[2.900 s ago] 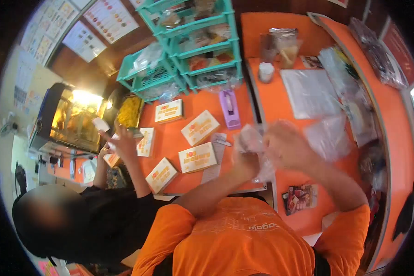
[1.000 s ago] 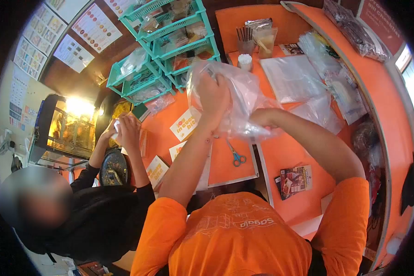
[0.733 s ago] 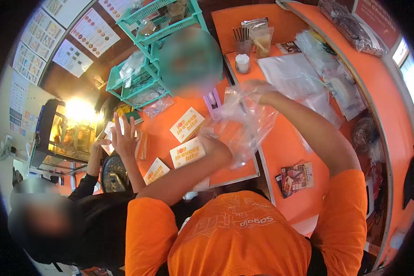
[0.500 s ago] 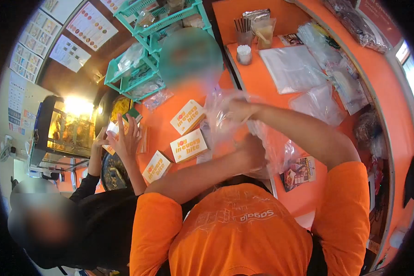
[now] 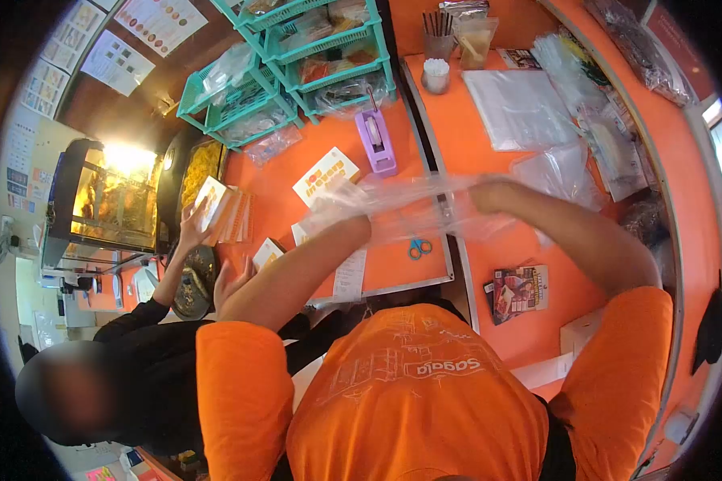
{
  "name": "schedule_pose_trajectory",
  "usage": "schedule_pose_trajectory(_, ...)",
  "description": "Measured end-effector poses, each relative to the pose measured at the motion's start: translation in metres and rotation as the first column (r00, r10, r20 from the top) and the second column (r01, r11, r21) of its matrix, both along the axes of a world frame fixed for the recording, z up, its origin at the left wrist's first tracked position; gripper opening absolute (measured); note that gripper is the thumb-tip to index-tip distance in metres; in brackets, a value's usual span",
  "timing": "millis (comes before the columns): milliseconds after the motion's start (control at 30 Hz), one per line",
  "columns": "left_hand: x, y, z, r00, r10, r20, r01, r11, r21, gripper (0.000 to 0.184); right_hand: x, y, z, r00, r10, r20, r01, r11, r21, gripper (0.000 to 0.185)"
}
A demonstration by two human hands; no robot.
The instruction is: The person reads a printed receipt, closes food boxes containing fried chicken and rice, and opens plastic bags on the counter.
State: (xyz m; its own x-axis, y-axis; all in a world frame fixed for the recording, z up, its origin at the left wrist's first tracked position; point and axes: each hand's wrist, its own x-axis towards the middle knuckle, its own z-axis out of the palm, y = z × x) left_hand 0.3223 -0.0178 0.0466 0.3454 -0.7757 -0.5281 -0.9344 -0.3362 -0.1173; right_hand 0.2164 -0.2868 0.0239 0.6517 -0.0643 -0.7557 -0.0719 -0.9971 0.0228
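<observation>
A clear plastic bag [image 5: 413,204] is stretched sideways between my two hands, above the orange counter. My right hand [image 5: 493,195] is closed on its right end. My left hand [image 5: 351,230] is at the other end, with bag film around it; the fingers are mostly hidden and blurred. Under and beyond the bag lies a white box with orange lettering [image 5: 326,176]. Another such box [image 5: 269,252] stands left of my left forearm. A printed paper slip [image 5: 349,276] lies below my left hand. Blue-handled scissors [image 5: 419,248] rest under the bag.
A purple tape dispenser [image 5: 375,140] stands beyond the bag, near teal baskets [image 5: 325,68]. Plastic bags [image 5: 521,108] and leaflets [image 5: 517,293] lie at the right. At the left, a co-worker in black holds a box [image 5: 211,200] beside stacked boxes [image 5: 237,216].
My hands have moved apart, the left one leftward, and the bunched bag is now stretched between them. The co-worker's hands have separated, one holding a box. The view has shifted slightly.
</observation>
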Motion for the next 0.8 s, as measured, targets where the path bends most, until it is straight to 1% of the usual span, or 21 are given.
schedule_pose_trajectory(67,-0.021,-0.003,0.004,0.983,-0.163,0.088,0.162,0.987,0.012,0.037,0.002,-0.006,0.066,0.969,-0.126,0.212,0.137,0.990,-0.037,0.023)
schedule_pose_trajectory(133,-0.045,-0.007,0.001,0.906,-0.345,0.245,0.352,0.936,0.015,0.038,0.018,-0.032,0.075,0.949,-0.019,0.315,0.025,1.000,-0.015,0.025)
schedule_pose_trajectory(167,-0.058,-0.006,-0.002,0.848,-0.407,0.338,0.429,0.903,0.012,0.038,0.027,-0.052,0.062,0.950,-0.015,0.313,0.022,1.000,-0.018,0.025)
schedule_pose_trajectory(200,-0.069,-0.005,-0.006,0.782,-0.454,0.426,0.498,0.867,0.010,0.039,0.034,-0.075,0.038,0.900,-0.110,0.423,0.072,0.992,0.106,0.027)
schedule_pose_trajectory(233,-0.081,-0.004,-0.008,0.728,-0.468,0.500,0.539,0.842,0.004,0.039,0.036,-0.080,0.035,0.828,-0.218,0.517,0.108,0.966,0.234,0.030)
schedule_pose_trajectory(267,-0.089,-0.006,-0.009,0.706,-0.481,0.520,0.560,0.828,0.004,0.040,0.042,-0.084,0.030,0.826,-0.218,0.520,0.112,0.967,0.228,0.030)
schedule_pose_trajectory(300,-0.100,-0.014,0.003,0.707,-0.481,0.518,0.563,0.827,0.000,0.040,0.049,-0.069,0.035,0.705,-0.571,0.419,0.352,0.796,0.492,0.033)
schedule_pose_trajectory(333,-0.116,-0.027,0.008,0.736,-0.555,0.389,0.529,0.829,0.181,0.044,0.053,-0.056,0.041,0.501,-0.836,0.224,0.522,0.498,0.693,0.038)
schedule_pose_trajectory(367,-0.125,-0.033,0.009,0.766,-0.595,0.245,0.498,0.789,0.360,0.049,0.052,-0.049,0.050,0.503,-0.836,0.219,0.525,0.497,0.691,0.038)
schedule_pose_trajectory(400,-0.124,-0.033,0.010,0.806,-0.560,0.191,0.474,0.804,0.360,0.049,0.050,-0.041,0.065,0.507,-0.724,0.467,0.444,0.684,0.579,0.040)
schedule_pose_trajectory(433,-0.120,-0.022,0.007,0.867,-0.472,0.159,0.420,0.864,0.278,0.048,0.048,-0.039,0.078,0.483,-0.550,0.681,0.364,0.834,0.415,0.044)
schedule_pose_trajectory(467,-0.111,-0.011,0.000,0.925,-0.367,0.101,0.345,0.921,0.183,0.047,0.041,-0.036,0.082,0.488,-0.552,0.676,0.362,0.833,0.419,0.044)
schedule_pose_trajectory(533,-0.084,0.016,-0.001,0.988,-0.115,-0.100,0.121,0.991,0.051,0.046,0.018,-0.030,0.090,0.492,-0.531,0.689,0.362,0.845,0.393,0.032)
schedule_pose_trajectory(567,-0.071,0.030,-0.003,0.977,0.014,-0.215,0.001,0.998,0.068,0.045,0.011,-0.022,0.104,0.490,-0.529,0.693,0.360,0.846,0.392,0.032)
schedule_pose_trajectory(600,-0.063,0.039,-0.002,0.951,0.119,-0.287,-0.096,0.991,0.095,0.045,0.006,-0.010,0.121,0.524,-0.502,0.688,0.328,0.865,0.381,0.033)
schedule_pose_trajectory(633,-0.060,0.042,-0.004,0.929,0.191,-0.316,-0.169,0.981,0.095,0.044,0.006,-0.003,0.129,0.565,-0.467,0.680,0.290,0.884,0.367,0.034)
schedule_pose_trajectory(667,-0.058,0.044,-0.007,0.914,0.244,-0.322,-0.243,0.969,0.045,0.044,0.012,-0.007,0.114,0.572,-0.459,0.680,0.278,0.888,0.366,0.034)
schedule_pose_trajectory(700,-0.058,0.042,-0.009,0.923,0.259,-0.284,-0.292,0.953,-0.080,0.043,0.018,-0.012,0.084,0.651,-0.159,0.742,-0.039,0.970,0.242,0.040)
schedule_pose_trajectory(733,-0.059,0.033,-0.008,0.947,0.227,-0.225,-0.297,0.886,-0.356,0.045,0.020,-0.005,0.076,0.626,0.154,0.764,-0.357,0.928,0.105,0.050)
schedule_pose_trajectory(767,-0.056,0.020,-0.007,0.965,0.210,-0.156,-0.262,0.749,-0.608,0.049,0.014,0.012,0.061,0.824,0.081,0.561,-0.222,0.957,0.189,0.050)
schedule_pose_trajectory(800,-0.038,0.012,-0.018,0.955,0.248,-0.163,-0.293,0.711,-0.639,0.045,-0.002,0.040,0.058,0.949,-0.007,0.314,-0.067,0.972,0.225,0.052)
